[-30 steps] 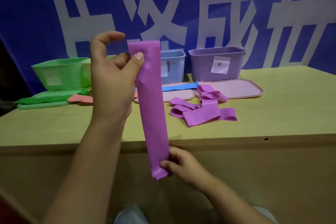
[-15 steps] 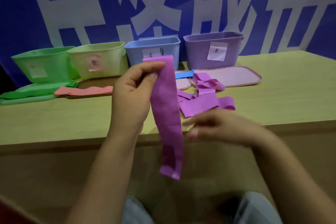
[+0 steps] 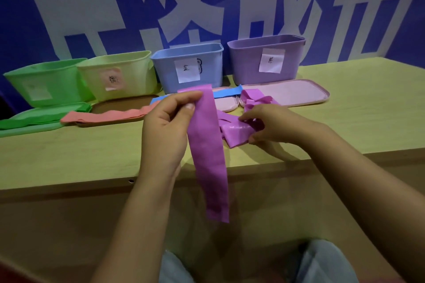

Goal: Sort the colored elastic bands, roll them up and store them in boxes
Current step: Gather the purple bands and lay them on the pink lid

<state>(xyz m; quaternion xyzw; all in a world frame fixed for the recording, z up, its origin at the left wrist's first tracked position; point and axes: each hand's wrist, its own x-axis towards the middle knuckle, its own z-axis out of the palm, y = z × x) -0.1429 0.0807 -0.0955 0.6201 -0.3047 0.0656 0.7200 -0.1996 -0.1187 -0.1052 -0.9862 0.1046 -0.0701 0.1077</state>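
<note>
- Four boxes stand in a row along the upper middle of the frame, at the back of the table (image 3: pixel 345 108): green box (image 3: pixel 43 85), pale yellow box (image 3: pixel 119 73), blue box (image 3: pixel 186 64) and purple box (image 3: pixel 264 57), each with a paper label on its front.
- Left hand (image 3: pixel 165 126) sits at frame centre, its thumb and fingers pinching the top end of a purple band (image 3: pixel 208 151).
- That band hangs with its long axis close to vertical, top end pointing up toward the blue box, bottom end dropping past the table's front edge into the lower middle of the frame.
- Right hand (image 3: pixel 273 124), just right of centre, has its fingers curled down onto a heap of purple bands (image 3: pixel 234 131) lying on the table; whether it grips one I cannot tell.
- Pink band (image 3: pixel 108 115) lies flat at left centre, long axis running left to right, across a brown lid (image 3: pixel 124 103).
- Blue band (image 3: pixel 226 93) lies left to right in front of the blue box.
- Pink lid (image 3: pixel 299 94) lies flat before the purple box.
- Green lid (image 3: pixel 27 124) carries a green band (image 3: pixel 46 117) at the left edge.
</note>
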